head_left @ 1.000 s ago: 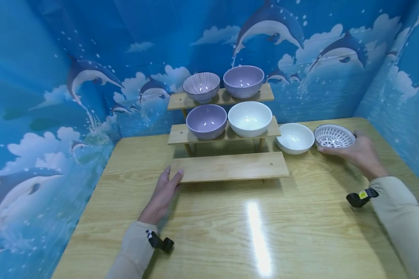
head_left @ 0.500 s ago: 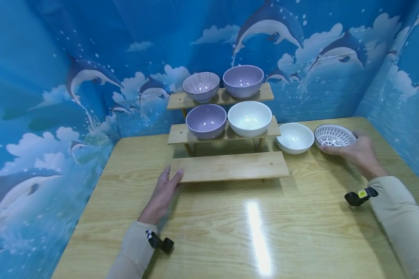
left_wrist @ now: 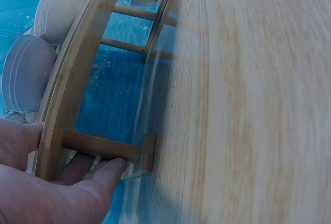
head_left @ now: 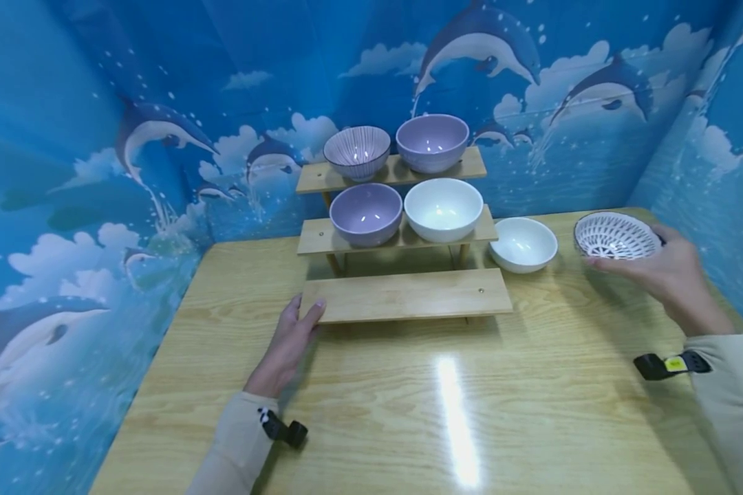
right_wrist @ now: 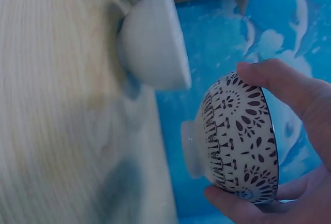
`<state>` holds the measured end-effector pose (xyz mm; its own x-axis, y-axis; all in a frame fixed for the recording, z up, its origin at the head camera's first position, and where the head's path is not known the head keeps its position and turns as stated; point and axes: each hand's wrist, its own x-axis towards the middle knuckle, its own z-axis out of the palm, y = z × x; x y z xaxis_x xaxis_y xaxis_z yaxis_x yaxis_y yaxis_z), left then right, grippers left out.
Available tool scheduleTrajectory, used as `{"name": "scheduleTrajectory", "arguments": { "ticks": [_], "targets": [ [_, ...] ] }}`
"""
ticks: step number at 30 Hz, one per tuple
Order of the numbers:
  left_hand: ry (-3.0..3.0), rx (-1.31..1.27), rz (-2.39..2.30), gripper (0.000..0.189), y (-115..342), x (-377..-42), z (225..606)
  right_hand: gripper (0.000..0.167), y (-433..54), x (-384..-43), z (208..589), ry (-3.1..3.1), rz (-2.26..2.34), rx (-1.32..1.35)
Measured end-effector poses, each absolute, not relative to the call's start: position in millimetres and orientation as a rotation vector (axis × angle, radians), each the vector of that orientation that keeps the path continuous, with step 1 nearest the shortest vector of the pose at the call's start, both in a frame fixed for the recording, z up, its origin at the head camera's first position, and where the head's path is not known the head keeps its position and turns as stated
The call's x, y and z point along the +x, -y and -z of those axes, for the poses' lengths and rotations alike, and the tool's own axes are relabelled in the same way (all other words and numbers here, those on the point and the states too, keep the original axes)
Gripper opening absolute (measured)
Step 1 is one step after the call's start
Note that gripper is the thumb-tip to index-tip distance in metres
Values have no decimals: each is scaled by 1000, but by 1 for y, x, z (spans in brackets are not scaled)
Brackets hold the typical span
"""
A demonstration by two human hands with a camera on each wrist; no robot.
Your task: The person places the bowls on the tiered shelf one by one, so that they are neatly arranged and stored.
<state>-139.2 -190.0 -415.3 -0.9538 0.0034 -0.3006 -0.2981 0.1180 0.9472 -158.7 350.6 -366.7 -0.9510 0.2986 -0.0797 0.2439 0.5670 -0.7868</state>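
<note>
My right hand (head_left: 675, 271) holds a small bowl (head_left: 618, 237) with a dark pattern on white, thumb and fingers on opposite sides of it. In the right wrist view the bowl's outside shows dark petal shapes and a plain white foot, held off the table. Left of it a plain white bowl (head_left: 523, 246) sits on the table. My left hand (head_left: 287, 344) grips the left end of the lowest board of a three-tier wooden stand (head_left: 408, 297). Its thumb lies on top; in the left wrist view the fingers reach underneath, near a crossbar (left_wrist: 101, 145).
On the middle tier are a purple bowl (head_left: 367, 214) and a white bowl (head_left: 444, 210). The top tier bears a striped bowl (head_left: 357, 153) and a lilac bowl (head_left: 433, 144). A dolphin-print backdrop (head_left: 235, 103) rises behind the wooden table (head_left: 371, 412).
The right hand has lifted the patterned bowl and moved it right, away from the white bowl on the table. My left hand stays on the stand.
</note>
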Motion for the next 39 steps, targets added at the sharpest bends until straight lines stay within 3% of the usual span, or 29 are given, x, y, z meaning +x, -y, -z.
{"name": "scheduleTrajectory", "arguments": {
  "ticks": [18, 29, 39],
  "targets": [
    [-2187, -357, -1863, 84, 190, -140, 412, 121, -285, -115, 333, 2822, -1203, -53],
    [-2166, -325, -1902, 82, 189, -139, 412, 130, -232, -114, 330, 2950, -1223, 120],
    [-2189, -343, -1862, 91, 191, -139, 412, 126, -184, -123, 333, 2923, -1274, 335]
  ]
}}
